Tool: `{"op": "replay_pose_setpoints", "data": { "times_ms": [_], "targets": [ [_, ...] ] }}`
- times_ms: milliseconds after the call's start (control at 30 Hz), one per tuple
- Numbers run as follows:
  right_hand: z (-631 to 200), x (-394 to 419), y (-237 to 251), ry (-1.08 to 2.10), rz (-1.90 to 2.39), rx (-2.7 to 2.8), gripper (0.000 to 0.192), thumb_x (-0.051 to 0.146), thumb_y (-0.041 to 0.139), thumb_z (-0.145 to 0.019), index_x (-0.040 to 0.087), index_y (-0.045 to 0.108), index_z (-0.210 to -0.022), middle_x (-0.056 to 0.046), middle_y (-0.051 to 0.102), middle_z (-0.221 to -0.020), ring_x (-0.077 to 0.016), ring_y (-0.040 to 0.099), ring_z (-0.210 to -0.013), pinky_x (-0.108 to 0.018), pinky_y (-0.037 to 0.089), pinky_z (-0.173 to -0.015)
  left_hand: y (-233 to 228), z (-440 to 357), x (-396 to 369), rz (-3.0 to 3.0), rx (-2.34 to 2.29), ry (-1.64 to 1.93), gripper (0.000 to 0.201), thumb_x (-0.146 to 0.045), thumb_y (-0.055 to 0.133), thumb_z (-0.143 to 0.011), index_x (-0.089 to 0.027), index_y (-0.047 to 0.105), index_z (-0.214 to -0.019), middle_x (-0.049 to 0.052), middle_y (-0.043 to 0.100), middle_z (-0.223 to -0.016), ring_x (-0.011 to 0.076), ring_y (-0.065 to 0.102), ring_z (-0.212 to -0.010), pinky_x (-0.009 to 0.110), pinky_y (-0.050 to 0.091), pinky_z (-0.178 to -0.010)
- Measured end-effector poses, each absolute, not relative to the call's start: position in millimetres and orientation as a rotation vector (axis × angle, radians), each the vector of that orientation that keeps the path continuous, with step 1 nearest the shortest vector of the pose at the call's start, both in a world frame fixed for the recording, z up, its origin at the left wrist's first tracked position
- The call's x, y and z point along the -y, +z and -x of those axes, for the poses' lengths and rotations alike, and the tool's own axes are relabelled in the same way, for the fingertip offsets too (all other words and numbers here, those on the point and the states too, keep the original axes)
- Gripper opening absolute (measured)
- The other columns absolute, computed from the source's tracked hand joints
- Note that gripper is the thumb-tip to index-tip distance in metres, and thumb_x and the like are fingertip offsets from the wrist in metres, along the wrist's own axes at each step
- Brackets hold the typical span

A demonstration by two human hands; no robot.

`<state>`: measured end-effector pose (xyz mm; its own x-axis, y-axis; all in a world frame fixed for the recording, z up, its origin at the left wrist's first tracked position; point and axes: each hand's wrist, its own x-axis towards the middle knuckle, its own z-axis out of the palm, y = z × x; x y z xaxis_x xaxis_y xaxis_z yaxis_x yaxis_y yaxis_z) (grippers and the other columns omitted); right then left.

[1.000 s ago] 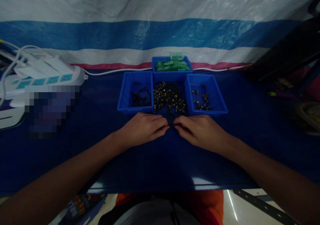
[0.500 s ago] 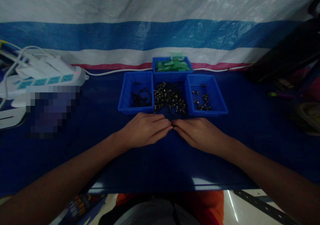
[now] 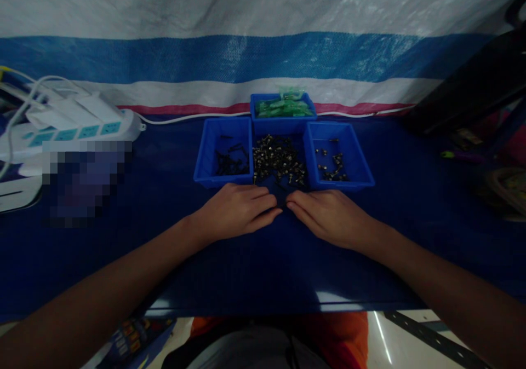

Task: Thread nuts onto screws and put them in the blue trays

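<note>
My left hand (image 3: 242,210) and my right hand (image 3: 326,215) face each other low over the table, with a narrow gap between their fingertips. Both are closed in a pinch. Whatever small dark piece they grip is too small and dim to name. Just beyond the fingers lies a pile of small dark-and-silver screw-like parts (image 3: 279,158). Left of the pile, a blue bin (image 3: 201,163) holds thin dark pieces (image 3: 232,163). To the right, another blue bin (image 3: 361,163) contains small silvery pieces (image 3: 337,163).
Behind the pile stands a blue bin (image 3: 283,124) with green plastic packets (image 3: 283,107). A white power strip (image 3: 129,125) with plugs and cables lies at left. A striped sheet (image 3: 246,57) hangs behind the dark blue table (image 3: 263,276). A large black object (image 3: 464,84) leans at right.
My fingertips were together around a small dark piece and have now moved slightly apart. The bins and the pile look the same.
</note>
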<state>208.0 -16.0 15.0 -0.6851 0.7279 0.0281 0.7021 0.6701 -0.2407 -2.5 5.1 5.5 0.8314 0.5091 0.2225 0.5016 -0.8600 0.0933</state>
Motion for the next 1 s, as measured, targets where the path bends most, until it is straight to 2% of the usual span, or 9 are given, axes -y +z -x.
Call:
{"op": "replay_pose_setpoints", "data": {
  "times_ms": [133, 267, 400, 767, 1000],
  "targets": [
    [-206.9, 16.8, 17.5, 0.350, 1.188, 2.760, 0.031, 0.033, 0.026, -0.093, 0.016, 0.051, -0.084, -0.001, 0.057, -0.065, -0.0113, 0.055, -0.059, -0.023, 0.034, -0.056, 3.9, 2.1, -5.3, -2.993, -0.823, 0.331, 0.028, -0.032, 0.033, -0.091, -0.018, 0.054, -0.079, -0.001, 0.053, -0.070, 0.0111, 0.052, -0.065, 0.023, 0.038, -0.059],
    [-206.4, 18.5, 19.1, 0.436, 1.099, 2.749, 0.029, 0.037, 0.031, -0.092, 0.017, 0.051, -0.087, -0.001, 0.059, -0.068, -0.0118, 0.058, -0.064, -0.023, 0.037, -0.058, 4.1, 1.9, -5.0, -2.982, -0.761, 0.264, 0.027, -0.031, 0.031, -0.092, -0.019, 0.053, -0.081, -0.001, 0.052, -0.072, 0.0113, 0.051, -0.066, 0.023, 0.039, -0.060],
    [-207.7, 20.0, 18.6, 0.383, 0.981, 2.763, 0.025, 0.034, 0.034, -0.091, 0.016, 0.051, -0.086, 0.000, 0.058, -0.069, -0.0120, 0.058, -0.065, -0.023, 0.038, -0.059, 5.9, 1.5, -4.2, -2.986, -0.656, 0.266, 0.028, -0.030, 0.031, -0.092, -0.018, 0.053, -0.080, 0.000, 0.051, -0.073, 0.0110, 0.050, -0.066, 0.023, 0.040, -0.060],
    [-208.8, 20.3, 17.6, 0.382, 0.982, 2.670, 0.022, 0.035, 0.041, -0.088, 0.016, 0.052, -0.089, 0.001, 0.060, -0.068, -0.0107, 0.059, -0.064, -0.021, 0.040, -0.058, 6.2, 1.4, -3.6, -3.011, -0.623, 0.278, 0.027, -0.028, 0.032, -0.091, -0.017, 0.054, -0.082, 0.000, 0.052, -0.074, 0.0109, 0.049, -0.067, 0.023, 0.040, -0.059],
    [-209.0, 20.8, 19.1, 0.325, 1.041, 2.662, 0.025, 0.033, 0.035, -0.091, 0.016, 0.054, -0.090, -0.002, 0.063, -0.071, -0.0122, 0.061, -0.067, -0.022, 0.041, -0.061, 5.9, 1.3, -3.5, -3.045, -0.667, 0.303, 0.026, -0.028, 0.033, -0.091, -0.017, 0.055, -0.081, 0.000, 0.053, -0.072, 0.0116, 0.050, -0.066, 0.024, 0.042, -0.061]
  ]
}}
